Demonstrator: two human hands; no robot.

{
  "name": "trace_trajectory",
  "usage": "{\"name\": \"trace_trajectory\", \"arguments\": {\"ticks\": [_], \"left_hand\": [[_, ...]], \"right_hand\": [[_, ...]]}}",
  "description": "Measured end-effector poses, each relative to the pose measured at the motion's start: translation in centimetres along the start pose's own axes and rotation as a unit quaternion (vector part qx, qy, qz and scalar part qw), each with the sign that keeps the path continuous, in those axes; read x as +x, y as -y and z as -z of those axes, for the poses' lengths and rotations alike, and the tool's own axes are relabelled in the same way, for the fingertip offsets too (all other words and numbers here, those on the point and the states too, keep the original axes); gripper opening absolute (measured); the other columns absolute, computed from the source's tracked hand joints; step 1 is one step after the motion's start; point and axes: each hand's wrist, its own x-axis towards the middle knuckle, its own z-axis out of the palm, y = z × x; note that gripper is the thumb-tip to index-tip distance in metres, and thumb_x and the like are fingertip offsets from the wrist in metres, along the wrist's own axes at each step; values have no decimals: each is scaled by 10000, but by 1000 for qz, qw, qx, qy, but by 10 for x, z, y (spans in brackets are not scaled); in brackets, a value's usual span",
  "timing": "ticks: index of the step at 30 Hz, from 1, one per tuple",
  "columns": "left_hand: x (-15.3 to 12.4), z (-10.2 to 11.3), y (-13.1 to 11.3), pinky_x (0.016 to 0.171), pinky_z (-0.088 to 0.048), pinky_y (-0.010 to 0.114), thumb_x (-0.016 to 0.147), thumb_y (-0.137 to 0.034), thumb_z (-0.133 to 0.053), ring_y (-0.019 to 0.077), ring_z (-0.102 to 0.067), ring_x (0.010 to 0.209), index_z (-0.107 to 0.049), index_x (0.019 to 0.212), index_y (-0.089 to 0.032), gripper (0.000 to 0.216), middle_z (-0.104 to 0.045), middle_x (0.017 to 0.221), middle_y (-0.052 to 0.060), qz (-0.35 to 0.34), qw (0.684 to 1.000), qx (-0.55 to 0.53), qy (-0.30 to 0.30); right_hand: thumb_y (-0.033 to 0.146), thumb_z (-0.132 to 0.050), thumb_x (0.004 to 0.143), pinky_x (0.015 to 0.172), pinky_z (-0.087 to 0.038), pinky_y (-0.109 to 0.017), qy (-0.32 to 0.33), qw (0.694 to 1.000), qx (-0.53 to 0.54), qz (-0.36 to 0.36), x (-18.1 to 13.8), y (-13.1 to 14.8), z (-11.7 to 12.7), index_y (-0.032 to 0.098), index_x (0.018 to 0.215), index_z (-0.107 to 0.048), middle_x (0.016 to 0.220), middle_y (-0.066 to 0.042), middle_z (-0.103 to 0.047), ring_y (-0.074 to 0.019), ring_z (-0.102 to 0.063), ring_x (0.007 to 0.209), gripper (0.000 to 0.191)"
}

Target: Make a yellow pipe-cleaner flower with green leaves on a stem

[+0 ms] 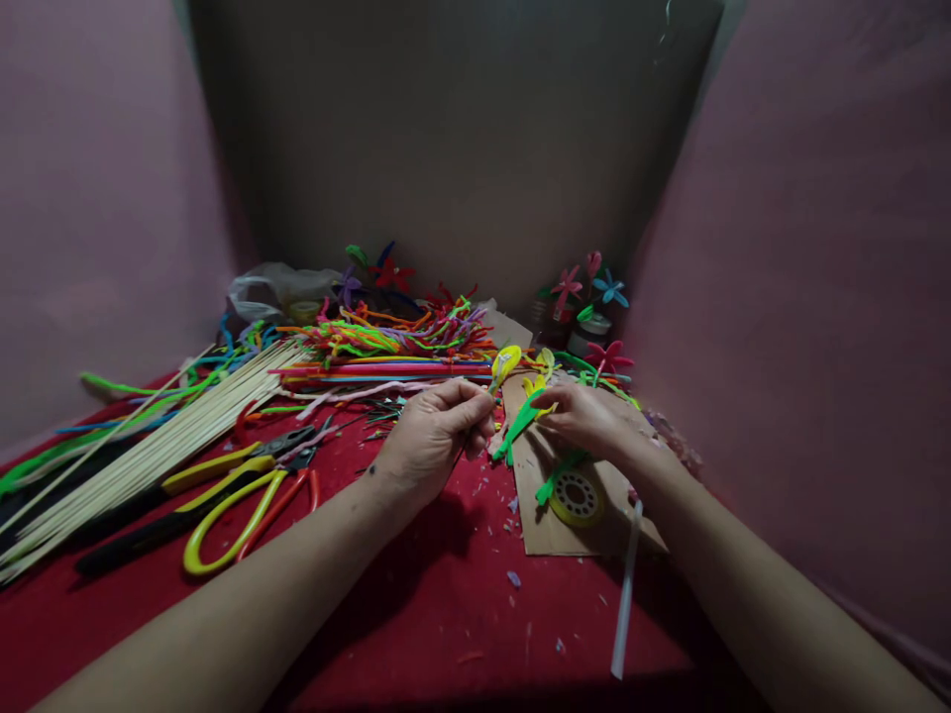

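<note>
My left hand (438,431) is closed in a pinch round a thin dark stem, with a yellow looped pipe-cleaner petal (506,362) at its top. Above the cardboard, my right hand (586,416) has its fingers drawn together. Its fingertips meet the upper end of a green pipe-cleaner leaf (518,426) and lie close to yellow petals (535,386); which of these it grips, I cannot make out. Another green leaf (557,480) rests beside a roll of tape (577,497) on the cardboard (539,530).
Bamboo sticks (170,436), pliers (223,470) and yellow-and-red-handled cutters (230,530) lie left. Colourful pipe cleaners (401,332) pile up at the back. Finished flowers (569,287) stand in jars at back right. A glue stick (628,594) lies front right; scraps dot the red cloth (446,614).
</note>
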Motion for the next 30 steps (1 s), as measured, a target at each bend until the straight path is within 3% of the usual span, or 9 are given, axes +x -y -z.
{"name": "trace_trajectory", "arguments": {"ticks": [2,4,9,17,23,30], "left_hand": [[1,0,1,436,-352,170,713,-277,-681,52,-484,447,-566,677,-142,181,-569,531,-32,0,1000,-2,-1],[1,1,1,436,-353,170,710,-281,-684,52,-485,444,-567,678,-141,185,-570,531,-32,1,1000,-1,-1],[0,1,1,427,-350,168,683,-288,-704,50,-487,429,-563,670,-142,204,-569,525,-35,9,1000,0,-7],[1,2,2,417,-347,162,692,-294,-696,47,-488,421,-568,676,-138,203,-572,524,-34,11,1000,0,-4],[1,3,2,415,-345,160,690,-287,-694,49,-487,419,-563,673,-138,199,-571,516,-33,15,1000,0,-7],[2,3,3,425,-344,166,687,-289,-696,53,-480,430,-563,688,-141,199,-571,521,-28,19,1000,-2,-12]], "right_hand": [[80,-543,669,709,-414,-298,23,993,-119,-1,8,-4,-2,203,875,-728,888,-84,-703,-209,-600,810,304],[61,-514,677,727,-406,-300,18,986,-163,-21,14,-7,-1,175,937,-713,971,-124,-687,-233,-601,877,347],[120,-553,685,619,-396,-264,57,976,-199,-68,26,-18,4,140,838,-709,825,-130,-691,-228,-621,771,219],[137,-556,723,574,-372,-206,81,974,-197,-73,31,-24,-2,213,1025,-641,847,-42,-678,-147,-598,714,322],[88,-504,743,632,-369,-210,94,967,-232,-36,28,-26,1,202,893,-681,862,-48,-648,-147,-579,765,258],[124,-536,743,674,-350,-274,90,948,-305,16,25,-44,17,179,786,-697,923,-109,-589,-221,-531,868,176]]}}
